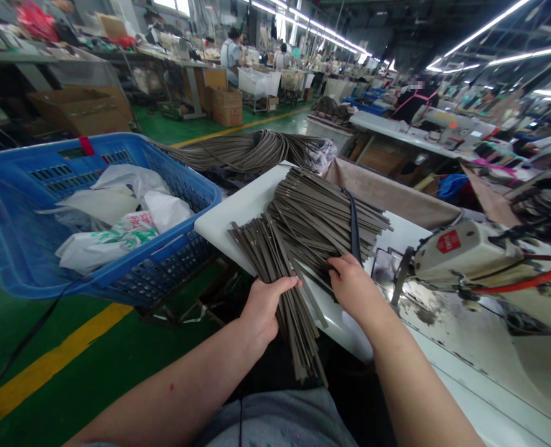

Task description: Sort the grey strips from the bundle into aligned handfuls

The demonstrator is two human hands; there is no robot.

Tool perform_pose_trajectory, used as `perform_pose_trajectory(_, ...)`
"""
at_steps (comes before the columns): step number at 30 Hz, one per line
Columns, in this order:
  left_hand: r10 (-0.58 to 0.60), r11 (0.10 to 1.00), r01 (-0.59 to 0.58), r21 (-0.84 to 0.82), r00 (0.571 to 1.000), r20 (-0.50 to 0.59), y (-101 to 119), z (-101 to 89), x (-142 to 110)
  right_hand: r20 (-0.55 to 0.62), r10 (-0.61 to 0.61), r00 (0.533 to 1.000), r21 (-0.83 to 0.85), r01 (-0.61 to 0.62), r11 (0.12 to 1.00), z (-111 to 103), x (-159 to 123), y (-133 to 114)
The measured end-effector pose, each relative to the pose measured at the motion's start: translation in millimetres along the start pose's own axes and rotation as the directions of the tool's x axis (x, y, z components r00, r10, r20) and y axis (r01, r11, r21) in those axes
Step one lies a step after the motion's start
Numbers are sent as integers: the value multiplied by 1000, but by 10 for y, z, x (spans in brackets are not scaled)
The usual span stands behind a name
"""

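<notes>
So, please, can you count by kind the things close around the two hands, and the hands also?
Hands: 2 (left hand, right hand)
Held bunch of strips: 1
Pile of strips on the table: 1
Dark strap: 1
Blue basket: 1
Nearest sewing machine: 1
Total: 7

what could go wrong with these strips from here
The bundle of strips in the left hand hangs past the table edge, so loose ends could slip out and drop. The larger pile lies fanned and uneven under the right hand, so a tug might drag neighbouring strips along. Its far end also sits near the sewing machine, where strips could perhaps catch.
</notes>
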State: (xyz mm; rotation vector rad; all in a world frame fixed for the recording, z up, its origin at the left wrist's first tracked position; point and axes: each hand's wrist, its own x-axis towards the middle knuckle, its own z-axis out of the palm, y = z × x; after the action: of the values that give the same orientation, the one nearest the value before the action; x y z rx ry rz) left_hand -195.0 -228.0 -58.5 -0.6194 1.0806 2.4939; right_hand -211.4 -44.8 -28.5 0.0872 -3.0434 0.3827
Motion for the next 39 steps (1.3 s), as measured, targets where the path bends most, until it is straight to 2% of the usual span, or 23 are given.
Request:
perform_pose_trajectory(3,-4,1000,4,5,1000,-5,7,4,-3,-71,54,996,12,-53,999,-24,11,23)
perform_pose_trajectory(5,-5,1000,5,4,1000,-9,12,12,-7,-76,84,994,39,-82,996,-38,2,21)
perform_pose_trajectory(11,-11,1000,11,-9,1000,-14,11,24,-12,64,85,994,88,-91,992,-27,-56,-23)
perform_pose_trajectory(20,5,1000,-5,3,1000,-20,-8,8,4,79,108,991,9,-109,994,3,27,53)
perform_pose_trajectory(28,20,1000,-20,11,1000,-11,-17,-6,25,48,-45,998,-300,57,952,35,15,-14)
perform_pose_trajectory(32,15,1000,-15,6,1000,-5,-12,-2,14,20,-165,986,-385,160,909,-20,34,-19)
perform_pose_trajectory(34,17,1000,-17,6,1000,5,-11,-1,9,-16,-196,980,-420,172,891,-74,39,-39)
perform_pose_trajectory(36,17,1000,-17,3,1000,13,-12,-1,7,-35,-147,988,-415,120,902,-124,33,-82)
perform_pose_trajectory(39,12,1000,-12,-2,1000,8,-11,2,4,1,35,999,-323,-33,946,-166,15,-156)
